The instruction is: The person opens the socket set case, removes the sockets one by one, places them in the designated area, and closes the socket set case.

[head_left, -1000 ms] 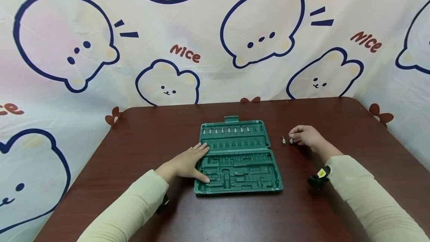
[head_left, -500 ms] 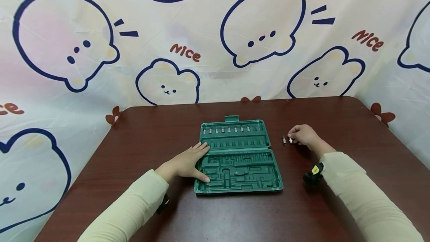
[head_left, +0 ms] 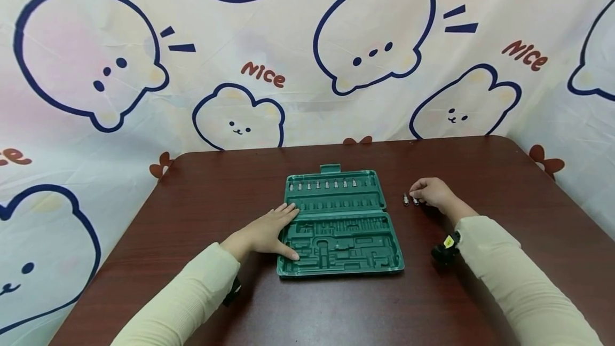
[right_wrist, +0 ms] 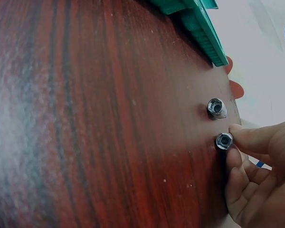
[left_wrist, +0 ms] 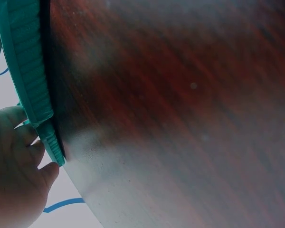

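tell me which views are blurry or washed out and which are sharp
Head view: sharp and evenly lit, though the green case and table edges bow slightly from the wide lens. Left wrist view: soft all over, with a pale glare washing the table. Right wrist view: the sockets are crisp, the near tabletop blurs with a whitish sheen.

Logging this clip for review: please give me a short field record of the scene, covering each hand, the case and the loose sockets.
left hand: rests flat on the left edge of the green tool case
right hand: fingers pinch a small metal socket on the table
second socket: stands free beside the held one, apart from it
case: lies open, a row of bits in its far half
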`<state>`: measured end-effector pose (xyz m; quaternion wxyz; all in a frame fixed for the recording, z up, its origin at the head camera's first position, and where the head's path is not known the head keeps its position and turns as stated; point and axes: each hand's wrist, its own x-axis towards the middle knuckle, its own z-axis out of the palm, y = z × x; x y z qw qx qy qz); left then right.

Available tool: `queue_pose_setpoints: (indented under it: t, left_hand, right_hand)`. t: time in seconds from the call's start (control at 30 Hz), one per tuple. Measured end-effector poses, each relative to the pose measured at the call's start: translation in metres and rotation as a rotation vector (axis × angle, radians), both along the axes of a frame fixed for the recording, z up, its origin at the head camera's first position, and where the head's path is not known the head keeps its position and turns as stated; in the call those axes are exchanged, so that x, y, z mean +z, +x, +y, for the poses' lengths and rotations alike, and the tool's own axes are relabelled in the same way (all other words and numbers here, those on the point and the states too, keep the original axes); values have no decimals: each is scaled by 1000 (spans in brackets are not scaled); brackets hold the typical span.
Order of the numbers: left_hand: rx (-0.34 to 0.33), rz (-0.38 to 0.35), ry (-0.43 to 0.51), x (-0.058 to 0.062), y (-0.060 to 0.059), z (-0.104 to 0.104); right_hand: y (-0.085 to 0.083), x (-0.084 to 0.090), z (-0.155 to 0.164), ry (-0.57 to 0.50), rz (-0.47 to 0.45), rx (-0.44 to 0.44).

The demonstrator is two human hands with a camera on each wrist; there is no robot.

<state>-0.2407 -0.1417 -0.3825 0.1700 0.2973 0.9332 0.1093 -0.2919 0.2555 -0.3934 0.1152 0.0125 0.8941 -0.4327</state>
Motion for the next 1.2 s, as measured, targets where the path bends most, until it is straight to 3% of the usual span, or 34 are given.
queue_pose_setpoints:
  t: [0.4,0.67,0.87,1.2]
  left_hand:
    - [-8,-10,-6,1,1,0]
    - [2,-17,5,1,1,1]
    - [-4,-14,14,1,1,-2]
    - [-44,75,-53,-2,1,-2]
  right_hand:
    - [3,-4,2,-62,15,-37]
    - [2,13,-2,-77,12,-70]
    - [-3,23,-21,-124,-1,-45]
    - [-13,22,-56,-178,-7,-2]
